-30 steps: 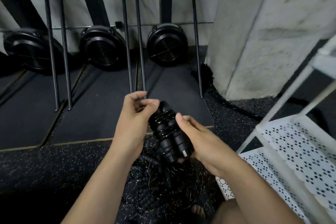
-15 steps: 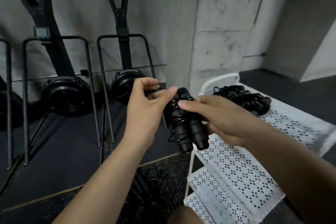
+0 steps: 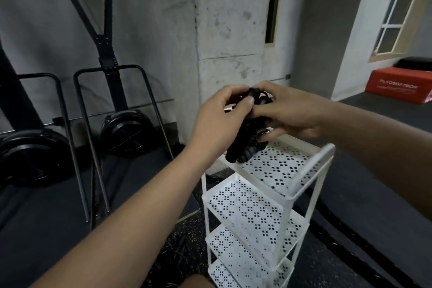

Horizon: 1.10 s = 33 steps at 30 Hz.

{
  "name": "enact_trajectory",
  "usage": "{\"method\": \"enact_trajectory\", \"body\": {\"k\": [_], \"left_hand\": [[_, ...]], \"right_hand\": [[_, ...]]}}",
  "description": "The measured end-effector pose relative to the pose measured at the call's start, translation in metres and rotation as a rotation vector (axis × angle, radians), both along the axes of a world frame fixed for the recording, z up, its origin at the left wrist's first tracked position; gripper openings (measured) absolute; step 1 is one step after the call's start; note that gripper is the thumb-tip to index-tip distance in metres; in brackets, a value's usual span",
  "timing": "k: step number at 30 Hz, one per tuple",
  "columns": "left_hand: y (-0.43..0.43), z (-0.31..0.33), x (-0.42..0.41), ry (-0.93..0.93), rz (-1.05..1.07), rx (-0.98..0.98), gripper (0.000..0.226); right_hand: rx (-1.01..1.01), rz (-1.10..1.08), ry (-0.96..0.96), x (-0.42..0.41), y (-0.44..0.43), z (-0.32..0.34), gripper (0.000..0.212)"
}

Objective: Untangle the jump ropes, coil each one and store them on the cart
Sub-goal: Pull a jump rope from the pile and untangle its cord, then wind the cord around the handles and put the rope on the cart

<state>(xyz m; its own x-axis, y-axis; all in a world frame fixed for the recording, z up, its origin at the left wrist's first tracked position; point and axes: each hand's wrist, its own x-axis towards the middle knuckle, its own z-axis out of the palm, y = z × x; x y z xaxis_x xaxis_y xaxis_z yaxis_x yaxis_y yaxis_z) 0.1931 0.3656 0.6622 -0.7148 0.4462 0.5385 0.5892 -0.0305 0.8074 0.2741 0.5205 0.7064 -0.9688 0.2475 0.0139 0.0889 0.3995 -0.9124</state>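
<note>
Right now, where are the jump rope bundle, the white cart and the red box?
jump rope bundle (image 3: pixel 240 155): head view, on the black handles at its lower end.
white cart (image 3: pixel 280 166): head view, on the bare perforated top shelf.
red box (image 3: pixel 397 87): head view, on its front face.

The left forearm (image 3: pixel 140 206) rises from the near left corner and the right forearm (image 3: pixel 374 138) comes in from the right edge, both bare, meeting at mid-scene. The left hand (image 3: pixel 219 121) shows its back, fingers curled over a coiled jump rope (image 3: pixel 243 152). The right hand (image 3: pixel 289 112) wraps the same bundle from the right, its fingers touching the left hand's fingertips.
</note>
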Motion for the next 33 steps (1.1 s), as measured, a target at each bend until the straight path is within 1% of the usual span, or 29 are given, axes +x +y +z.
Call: {"method": "enact_trajectory", "body": {"k": [2,4,6,8,11,14,19,21,23,25,28,30,32,33], "left_hand": [[0.011,-0.007,0.007,0.121,0.024,-0.137,0.037],[0.016,-0.018,0.011,0.192,0.037,-0.242,0.056],[0.024,-0.033,0.015,0.237,0.037,-0.332,0.077],[0.024,-0.048,0.012,0.238,0.06,-0.388,0.085],[0.027,-0.064,0.01,0.193,0.09,-0.394,0.075],[0.03,-0.072,0.011,0.185,0.109,-0.405,0.066],[0.034,-0.079,0.016,0.182,0.092,-0.473,0.066],[0.036,-0.083,0.016,0.21,0.086,-0.502,0.067],[0.038,-0.086,0.017,0.209,0.074,-0.526,0.068],[0.04,-0.089,0.015,0.218,0.069,-0.537,0.065],[0.04,-0.091,0.01,0.245,0.075,-0.551,0.055],[0.036,-0.092,0.006,0.239,0.068,-0.555,0.056],[0.028,-0.095,0.005,0.241,0.051,-0.527,0.061],[0.023,-0.095,0.005,0.244,0.049,-0.504,0.062]], "right_hand": [[0.014,-0.036,-0.021,0.006,0.019,-0.001,0.047],[0.053,-0.082,-0.044,0.009,0.034,-0.005,0.051],[0.076,-0.11,-0.064,0.015,0.051,-0.009,0.053],[0.108,-0.102,-0.098,0.016,0.057,-0.015,0.053],[0.121,-0.099,-0.15,0.016,0.068,-0.024,0.051],[0.209,-0.081,-0.213,0.014,0.076,-0.031,0.052],[0.352,0.011,-0.377,0.011,0.088,-0.036,0.046],[0.388,0.032,-0.436,0.009,0.092,-0.037,0.048],[0.487,0.046,-0.465,0.007,0.095,-0.038,0.056],[0.589,0.032,-0.456,0.005,0.098,-0.041,0.063],[0.687,0.009,-0.437,0.004,0.103,-0.045,0.073],[0.757,0.011,-0.443,0.004,0.104,-0.047,0.08],[0.826,-0.019,-0.4,0.007,0.102,-0.045,0.078],[0.852,-0.054,-0.345,0.007,0.1,-0.044,0.076]]}}
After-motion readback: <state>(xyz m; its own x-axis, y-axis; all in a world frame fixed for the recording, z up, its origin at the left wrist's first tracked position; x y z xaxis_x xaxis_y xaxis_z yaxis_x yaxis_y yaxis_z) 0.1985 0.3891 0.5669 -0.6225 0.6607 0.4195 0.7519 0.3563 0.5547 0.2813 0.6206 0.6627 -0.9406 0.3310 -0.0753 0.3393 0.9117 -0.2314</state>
